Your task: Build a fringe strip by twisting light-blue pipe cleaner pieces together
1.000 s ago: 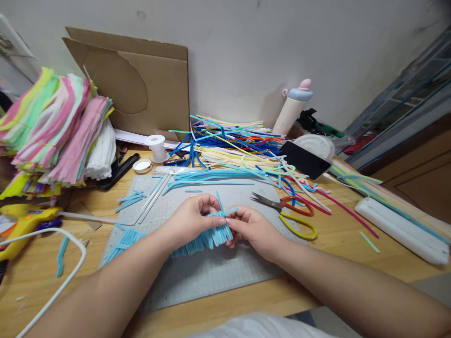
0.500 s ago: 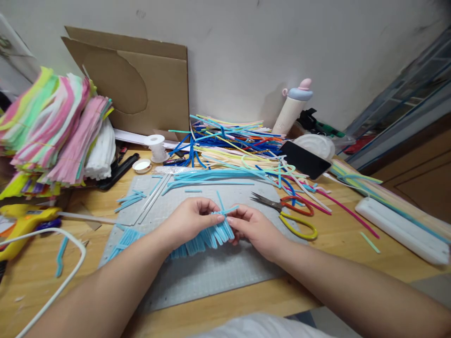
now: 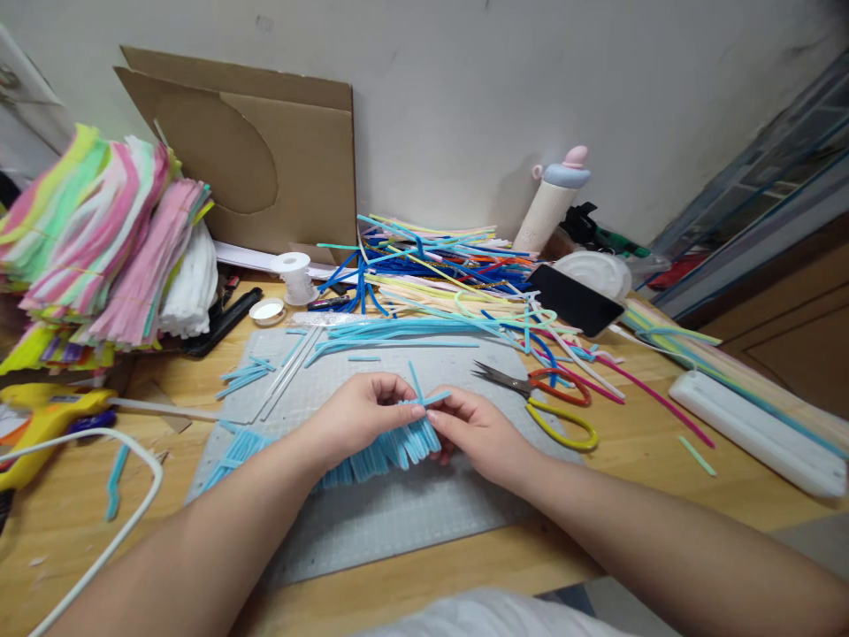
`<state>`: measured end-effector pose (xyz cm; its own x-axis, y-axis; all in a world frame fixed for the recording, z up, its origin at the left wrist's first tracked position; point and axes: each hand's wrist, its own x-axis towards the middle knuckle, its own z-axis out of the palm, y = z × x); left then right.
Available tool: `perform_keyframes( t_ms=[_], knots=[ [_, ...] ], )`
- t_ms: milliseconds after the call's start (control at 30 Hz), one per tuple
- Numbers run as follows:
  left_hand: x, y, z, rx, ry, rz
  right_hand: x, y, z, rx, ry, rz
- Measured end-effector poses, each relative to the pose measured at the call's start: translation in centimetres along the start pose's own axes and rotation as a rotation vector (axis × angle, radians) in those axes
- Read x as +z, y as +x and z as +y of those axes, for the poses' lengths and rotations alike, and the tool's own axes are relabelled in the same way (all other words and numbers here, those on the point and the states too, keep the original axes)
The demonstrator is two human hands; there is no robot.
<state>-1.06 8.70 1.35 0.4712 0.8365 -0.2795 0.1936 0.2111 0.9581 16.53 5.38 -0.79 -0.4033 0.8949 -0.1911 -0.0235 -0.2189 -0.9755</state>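
A person works with two bare hands at a brown wooden table (image 3: pixel 362 594). The left hand (image 3: pixel 368 411) has a narrow grip, with its thumb and fingers pinching the top of a light blue fuzzy fringe made of many short pieces (image 3: pixel 378 458). The right hand (image 3: pixel 481 429) pinches the same fringe at its right end, and its thumb tip is just beside the left thumb. Some of its fingers are hidden behind the fringe. Two thin blue ends stick out near the thumbs, one up and one to the right.

The fringe is over the middle of a gray flat cutting mat (image 3: pixel 398 522), and its short pieces hang down toward the person. More light blue fuzzy bits (image 3: pixel 237 453) lie on the mat past the left arm; the arm hides whether they join the fringe.

To the right of the right hand are metal scissors with one orange-red loop and one yellow loop (image 3: pixel 529 387), their blades a little apart. Long light blue fuzzy stems (image 3: pixel 411 332) lie along the far edge of the mat. Behind them is a messy heap of fuzzy stems in many colors (image 3: pixel 438 265). A yellow glue gun (image 3: pixel 57 405) is on the left.
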Motion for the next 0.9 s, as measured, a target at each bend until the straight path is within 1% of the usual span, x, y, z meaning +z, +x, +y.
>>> perform_keyframes(
  t_ms=[133, 300, 433, 500, 633, 767, 833, 900],
  knots=[
    [0.0, 0.0, 0.0, 0.014, -0.043, -0.004, 0.0, 0.0, 0.0, -0.023, -0.027, -0.009],
    [-0.1, -0.3, 0.2, 0.006, -0.028, -0.062, -0.2, -0.1, -0.2, -0.01, -0.035, -0.036],
    [0.0, -0.4, 0.3, 0.029, 0.088, -0.019, -0.4, -0.4, -0.8, -0.103, -0.152, 0.061],
    [0.1, -0.4, 0.2, 0.036, 0.136, -0.008, -0.4, -0.5, -1.0, -0.132, -0.219, 0.087],
    [0.4, -0.3, 0.0, 0.039, 0.167, -0.011, -0.4, -0.5, -1.0, -0.107, -0.273, 0.074],
    [0.3, -0.4, 0.3, 0.014, 0.08, 0.031, -0.2, -0.3, -0.8, -0.124, -0.169, 0.084],
    [0.1, -0.4, 0.5, -0.001, 0.025, 0.054, -0.2, -0.2, -0.7, -0.083, -0.107, 0.057],
    [-0.1, -0.4, 0.7, 0.008, -0.006, 0.086, -0.1, -0.2, -0.7, 0.012, -0.09, -0.002]
  ],
)
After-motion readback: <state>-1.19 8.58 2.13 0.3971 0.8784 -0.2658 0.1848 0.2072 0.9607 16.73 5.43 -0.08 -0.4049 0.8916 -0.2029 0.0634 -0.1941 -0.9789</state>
